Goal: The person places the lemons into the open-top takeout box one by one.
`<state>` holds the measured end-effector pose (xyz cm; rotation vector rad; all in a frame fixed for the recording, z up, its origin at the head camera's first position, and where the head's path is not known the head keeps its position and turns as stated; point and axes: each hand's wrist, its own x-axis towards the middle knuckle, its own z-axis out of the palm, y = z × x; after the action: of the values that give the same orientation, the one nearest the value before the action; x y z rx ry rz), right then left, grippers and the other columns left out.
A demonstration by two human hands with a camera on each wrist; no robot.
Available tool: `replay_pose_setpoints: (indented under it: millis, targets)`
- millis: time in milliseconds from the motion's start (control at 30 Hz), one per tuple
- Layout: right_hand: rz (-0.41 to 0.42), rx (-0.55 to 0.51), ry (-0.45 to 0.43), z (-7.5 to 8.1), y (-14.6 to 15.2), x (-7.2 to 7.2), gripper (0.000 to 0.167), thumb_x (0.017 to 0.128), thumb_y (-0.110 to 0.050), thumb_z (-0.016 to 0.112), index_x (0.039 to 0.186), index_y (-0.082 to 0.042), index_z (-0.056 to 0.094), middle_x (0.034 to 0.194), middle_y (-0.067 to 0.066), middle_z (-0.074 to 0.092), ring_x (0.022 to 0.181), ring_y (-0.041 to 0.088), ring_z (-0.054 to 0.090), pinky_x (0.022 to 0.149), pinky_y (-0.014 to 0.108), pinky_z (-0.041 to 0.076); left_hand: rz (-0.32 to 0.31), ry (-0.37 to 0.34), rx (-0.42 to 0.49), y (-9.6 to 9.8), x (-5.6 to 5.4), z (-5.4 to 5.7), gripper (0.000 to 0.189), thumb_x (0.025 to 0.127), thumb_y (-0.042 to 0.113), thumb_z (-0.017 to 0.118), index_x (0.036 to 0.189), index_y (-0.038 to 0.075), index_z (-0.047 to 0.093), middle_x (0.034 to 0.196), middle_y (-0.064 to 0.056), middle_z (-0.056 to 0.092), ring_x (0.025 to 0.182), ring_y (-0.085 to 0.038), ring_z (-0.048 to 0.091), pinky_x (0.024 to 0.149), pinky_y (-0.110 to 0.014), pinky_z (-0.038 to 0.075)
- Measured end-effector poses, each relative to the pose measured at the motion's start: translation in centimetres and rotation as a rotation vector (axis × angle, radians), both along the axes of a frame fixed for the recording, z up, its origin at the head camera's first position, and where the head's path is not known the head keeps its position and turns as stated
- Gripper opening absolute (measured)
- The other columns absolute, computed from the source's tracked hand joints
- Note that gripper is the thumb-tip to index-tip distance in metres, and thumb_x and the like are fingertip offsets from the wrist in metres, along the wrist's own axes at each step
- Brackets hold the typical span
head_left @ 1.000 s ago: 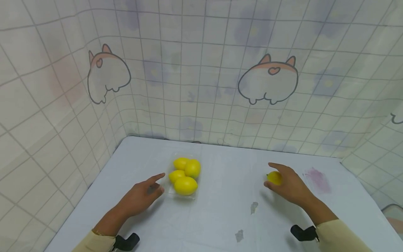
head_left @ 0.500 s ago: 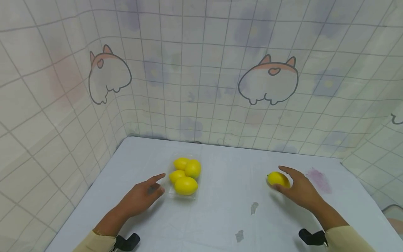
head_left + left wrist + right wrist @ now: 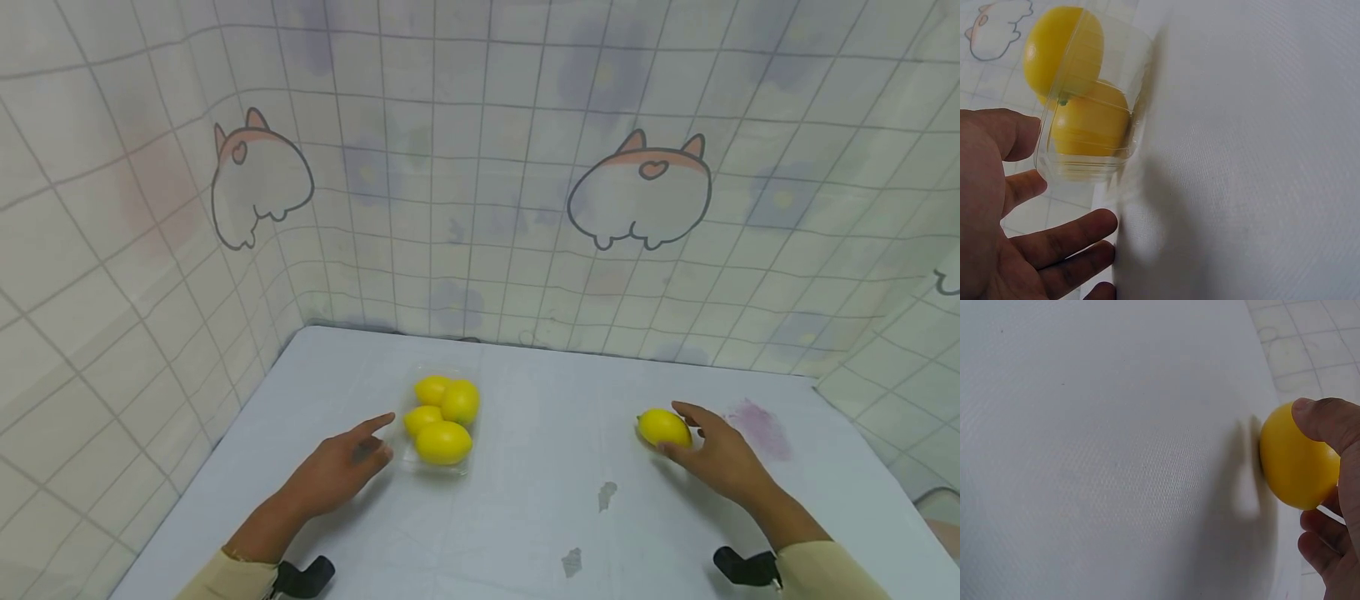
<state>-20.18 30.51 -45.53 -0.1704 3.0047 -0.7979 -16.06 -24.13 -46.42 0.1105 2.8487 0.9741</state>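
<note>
Several yellow lemons (image 3: 443, 442) lie in a clear plastic container (image 3: 435, 470) left of the table's middle. Just left of it is my left hand (image 3: 337, 471), fingers spread and holding nothing. In the left wrist view, its thumb (image 3: 1021, 134) is close by the container's rim; whether they touch I cannot tell. A single lemon (image 3: 663, 427) rests on the white table at the right. My right hand (image 3: 716, 454) is at this lemon's right end, with the thumb (image 3: 1319, 419) over one side and the other fingers loosely bent, partly hidden behind it.
The white table (image 3: 532, 517) has a pinkish stain (image 3: 757, 429) right of the single lemon and small grey patches (image 3: 572, 562) near the front. A grid-patterned curtain (image 3: 510, 167) with animal drawings encloses the back and sides.
My right hand has drawn back to the right, uncovering more of the single lemon, which stays where it was. My left hand and the container have not visibly moved.
</note>
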Motion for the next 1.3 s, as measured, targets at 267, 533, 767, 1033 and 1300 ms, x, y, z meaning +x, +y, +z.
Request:
replay_pose_setpoints:
  millis: [267,533,767,1033,1300]
  targets:
    - [-0.002,-0.025,-0.012,-0.9,0.1,-0.3,0.083,0.091,-0.043,0.079,0.151,0.001,0.042,0.145,0.030,0.049,0.122,0.050,0.052,0.097,0.066,0.045,-0.010,0.009,0.010,0.0,0.0,0.1,0.057,0.102,0.049,0.060,0.155,0.034,0.046,0.128,-0.003,0.068,0.131,-0.034,0.054,0.103,-0.063,0.042]
    - [-0.023,-0.049,-0.052,-0.9,-0.2,-0.5,0.083,0.090,-0.039,0.080,0.152,0.001,0.041,0.146,0.031,0.047,0.122,0.049,0.053,0.099,0.064,0.045,-0.005,0.008,0.007,0.0,0.1,0.0,0.056,0.102,0.049,0.060,0.155,0.035,0.046,0.128,-0.002,0.068,0.130,-0.033,0.055,0.103,-0.062,0.043]
    - [-0.015,-0.046,-0.037,-0.7,-0.8,-0.6,0.078,0.091,-0.036,0.079,0.151,-0.002,0.043,0.144,0.027,0.051,0.120,0.044,0.056,0.095,0.058,0.051,-0.015,0.012,0.012,0.0,0.2,0.3,0.057,0.102,0.048,0.060,0.155,0.033,0.046,0.129,-0.004,0.067,0.129,-0.033,0.055,0.103,-0.062,0.043]
    - [0.026,-0.096,0.021,0.3,-2.5,-0.7,0.074,0.092,-0.036,0.079,0.150,-0.004,0.046,0.144,0.024,0.053,0.117,0.041,0.059,0.088,0.051,0.056,-0.004,0.001,0.013,0.1,0.3,0.5,0.057,0.102,0.047,0.060,0.155,0.034,0.045,0.131,-0.005,0.067,0.127,-0.032,0.057,0.101,-0.060,0.046]
    - [0.053,-0.131,0.030,1.2,-4.5,-0.8,0.075,0.091,-0.040,0.079,0.151,-0.007,0.047,0.142,0.021,0.056,0.113,0.036,0.062,0.085,0.046,0.058,-0.004,-0.007,0.011,0.1,0.3,0.5,0.057,0.102,0.047,0.061,0.155,0.034,0.045,0.129,-0.003,0.067,0.124,-0.030,0.058,0.100,-0.058,0.047]
